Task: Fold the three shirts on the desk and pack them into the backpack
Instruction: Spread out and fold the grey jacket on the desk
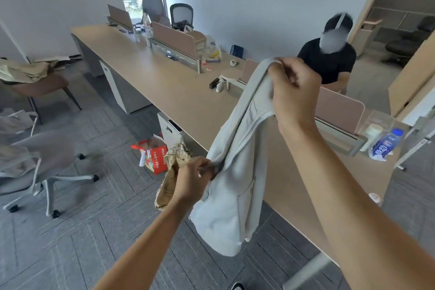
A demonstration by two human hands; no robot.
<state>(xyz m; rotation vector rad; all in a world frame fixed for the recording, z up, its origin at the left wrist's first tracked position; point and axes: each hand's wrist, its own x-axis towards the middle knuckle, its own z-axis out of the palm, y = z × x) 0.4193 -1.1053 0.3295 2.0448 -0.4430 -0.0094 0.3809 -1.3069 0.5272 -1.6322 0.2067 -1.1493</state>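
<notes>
Far left, on the floor: a brown chair [40, 85] with tan cloth heaped on its seat, and nearer me a grey swivel chair [44, 160] on castors, more pale cloth draped over it.

Long desk [164, 82], running from the far left corner to the near right: pink divider panels along its middle, a clear bottle and small clutter at the far end where a person in grey [151, 4] stands; a black stapler-like item [214, 83] near the middle.

Floor beside the desk's near edge: a red paper bag [156, 158], just by a white drawer unit.

My left hand [191, 180]: fingers curled, pinching the zip edge of the backpack [231, 195]. Behind this hand hangs a tan patterned garment [173, 172], bunched; whether I also grip it I cannot tell.

The backpack: pale grey, soft, held in the air over the desk's near edge, hanging slack, touching no surface that I can see.

My right hand [293, 92]: raised, fingers clamped on the backpack's top, bunching the fabric.

Across the desk, behind my right hand: a seated person in black [329, 61].

Near right corner of the desk: a water bottle [386, 145] with blue cap, lying tilted beside a clear box.
</notes>
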